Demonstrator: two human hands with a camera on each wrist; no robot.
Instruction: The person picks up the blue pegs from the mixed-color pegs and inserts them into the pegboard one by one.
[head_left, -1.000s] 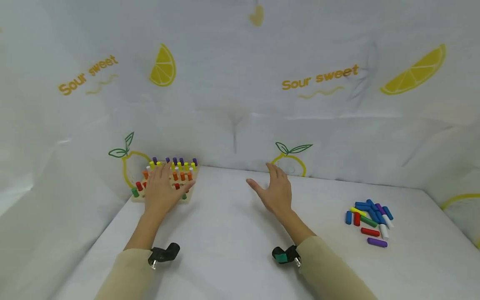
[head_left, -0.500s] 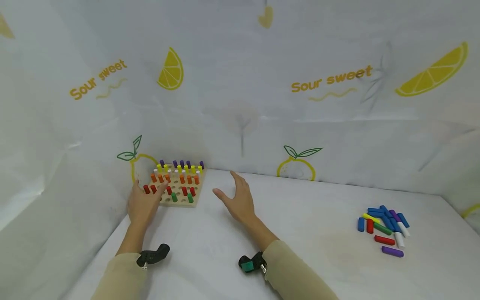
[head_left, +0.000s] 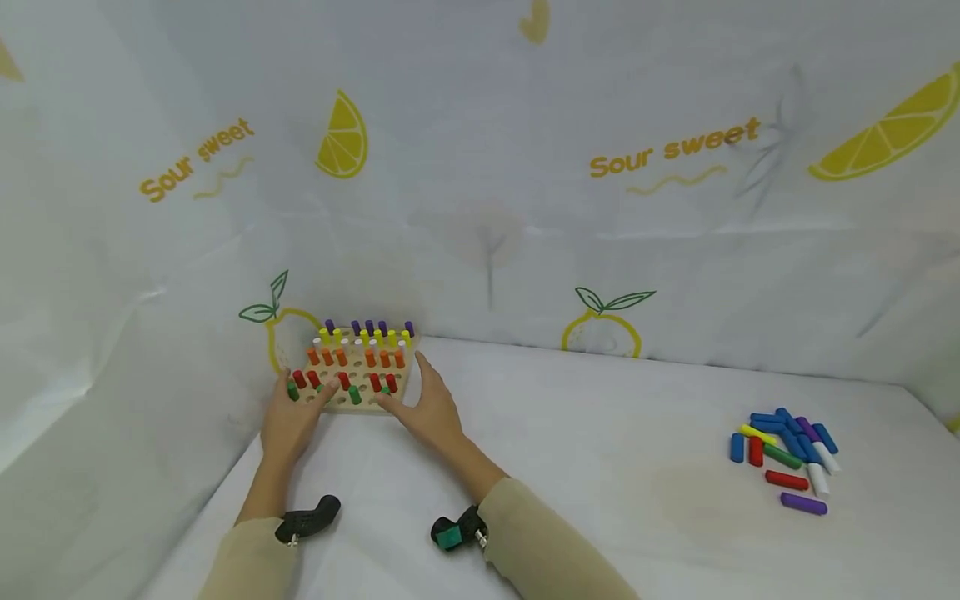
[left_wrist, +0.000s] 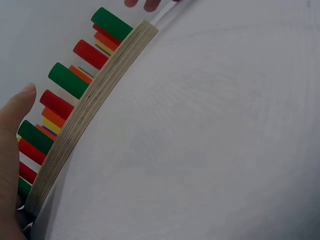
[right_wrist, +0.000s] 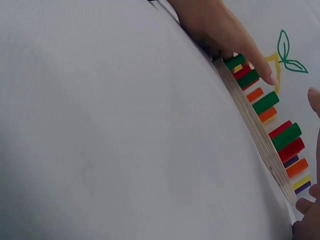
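A wooden pegboard with rows of purple, yellow, white, orange, red and green pegs sits at the back left of the table. My left hand is at its left end, fingers along the side and thumb stretched over the front pegs. At the opposite end is my right hand, thumb and forefinger spread around the front right corner. The left wrist view shows the board's layered front edge, with my left thumb beside the green pegs. Right fingertips appear close to the board's end in the right wrist view.
Loose pegs lie in a pile on the right of the white table, among them blue ones, a red peg and a purple peg. A white sheet printed with lemons rises behind and to the left.
My right hand has moved left across the table to the pegboard's right end. The left hand has shifted from over the pegs to the left end. The head view has turned slightly left.
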